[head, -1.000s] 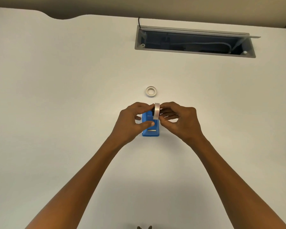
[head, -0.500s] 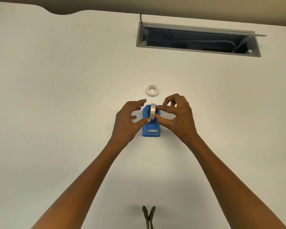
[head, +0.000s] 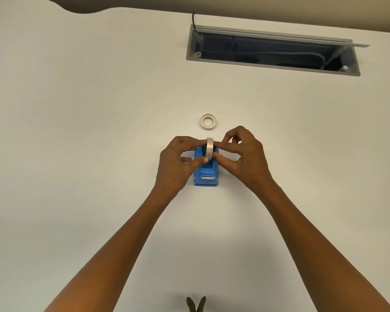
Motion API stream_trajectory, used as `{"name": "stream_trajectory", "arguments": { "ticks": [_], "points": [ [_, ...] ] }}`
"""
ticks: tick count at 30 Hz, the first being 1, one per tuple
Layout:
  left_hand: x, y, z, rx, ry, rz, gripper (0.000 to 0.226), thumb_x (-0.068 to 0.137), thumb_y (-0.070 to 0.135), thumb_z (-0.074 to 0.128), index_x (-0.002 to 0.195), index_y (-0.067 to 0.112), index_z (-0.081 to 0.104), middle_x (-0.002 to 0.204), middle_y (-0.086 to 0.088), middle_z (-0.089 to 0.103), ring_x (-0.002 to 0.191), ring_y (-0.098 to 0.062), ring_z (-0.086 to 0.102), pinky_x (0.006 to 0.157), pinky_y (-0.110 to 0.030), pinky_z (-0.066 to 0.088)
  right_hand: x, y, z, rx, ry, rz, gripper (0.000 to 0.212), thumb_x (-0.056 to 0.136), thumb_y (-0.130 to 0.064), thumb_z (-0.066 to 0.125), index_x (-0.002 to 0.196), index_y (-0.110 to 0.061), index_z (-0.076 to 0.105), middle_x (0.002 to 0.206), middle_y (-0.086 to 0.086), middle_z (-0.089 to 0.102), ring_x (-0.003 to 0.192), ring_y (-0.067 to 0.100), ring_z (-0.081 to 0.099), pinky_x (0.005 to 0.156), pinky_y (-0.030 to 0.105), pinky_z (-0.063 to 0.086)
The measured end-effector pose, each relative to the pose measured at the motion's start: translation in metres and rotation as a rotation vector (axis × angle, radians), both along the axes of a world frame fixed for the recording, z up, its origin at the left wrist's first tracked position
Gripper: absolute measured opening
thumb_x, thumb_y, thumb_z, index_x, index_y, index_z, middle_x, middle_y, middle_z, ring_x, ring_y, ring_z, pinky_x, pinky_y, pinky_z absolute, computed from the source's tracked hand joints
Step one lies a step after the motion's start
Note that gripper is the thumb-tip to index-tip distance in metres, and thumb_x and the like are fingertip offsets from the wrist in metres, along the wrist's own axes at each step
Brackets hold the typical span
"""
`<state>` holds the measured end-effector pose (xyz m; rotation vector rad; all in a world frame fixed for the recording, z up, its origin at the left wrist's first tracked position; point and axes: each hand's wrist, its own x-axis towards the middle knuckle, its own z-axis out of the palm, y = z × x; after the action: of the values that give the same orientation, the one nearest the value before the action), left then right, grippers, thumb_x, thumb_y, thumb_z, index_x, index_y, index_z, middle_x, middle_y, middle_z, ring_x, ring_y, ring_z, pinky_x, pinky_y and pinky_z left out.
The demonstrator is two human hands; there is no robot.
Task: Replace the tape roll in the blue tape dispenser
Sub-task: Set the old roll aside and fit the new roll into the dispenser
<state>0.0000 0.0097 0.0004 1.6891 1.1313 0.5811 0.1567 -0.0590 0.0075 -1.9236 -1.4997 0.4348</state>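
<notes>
- A white desk (head: 77,154) is filling the head view, seen from above, with two bare forearms reaching forward from the bottom edge.
- The left hand (head: 178,163) is curling in from the left, its thumb and forefinger closing against the left side of a tape roll (head: 209,147), so it is pinching the roll rather than hanging loose.
- The tape roll is standing on edge, upright, sitting in the rear cradle of the blue tape dispenser (head: 206,174); a dark hub is showing just behind it on the left.
- The blue tape dispenser is resting flat on the desk between the two hands, its metal cutter end pointing toward the person.
- The right hand (head: 243,156) is meeting the roll from the right, thumb and forefinger pressing on its side, the other fingers lifting clear.
- A second roll (head: 208,121) is lying flat on the desk just beyond the dispenser, touching nothing.
- A recessed cable tray (head: 273,51) is sitting open at the far right.
- The task is looking well along: a roll is going into the cradle. Seating it fully and drawing the tape end to the cutter likely remain.
</notes>
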Motion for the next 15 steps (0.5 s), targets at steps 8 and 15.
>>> {"name": "stream_trajectory", "arguments": {
  "ticks": [8, 15],
  "points": [
    [-0.0024, -0.001, -0.0013, -0.035, -0.03, 0.005, 0.036, 0.072, 0.014, 0.077, 0.107, 0.014, 0.068, 0.115, -0.006, 0.058, 0.1, -0.015, 0.057, 0.073, -0.012, 0.051, 0.0018, -0.0031, -0.0007, 0.028, -0.059, 0.056, 0.028, 0.076, -0.015, 0.077, 0.104, -0.014, 0.073, 0.097, 0.011, 0.059, 0.082, 0.015, 0.046, 0.07, 0.022, 0.038],
    [-0.0021, 0.0024, -0.0004, -0.075, -0.041, 0.012, 0.047, 0.07, 0.021, 0.08, 0.109, 0.034, 0.057, 0.108, 0.012, 0.055, 0.092, -0.003, 0.059, 0.066, 0.002, 0.044, -0.0035, -0.0019, -0.0018, 0.002, 0.0, 0.022, 0.027, 0.076, -0.011, 0.077, 0.102, -0.011, 0.073, 0.096, 0.011, 0.058, 0.083, 0.011, 0.048, 0.067, 0.008, 0.035]
  ]
}}
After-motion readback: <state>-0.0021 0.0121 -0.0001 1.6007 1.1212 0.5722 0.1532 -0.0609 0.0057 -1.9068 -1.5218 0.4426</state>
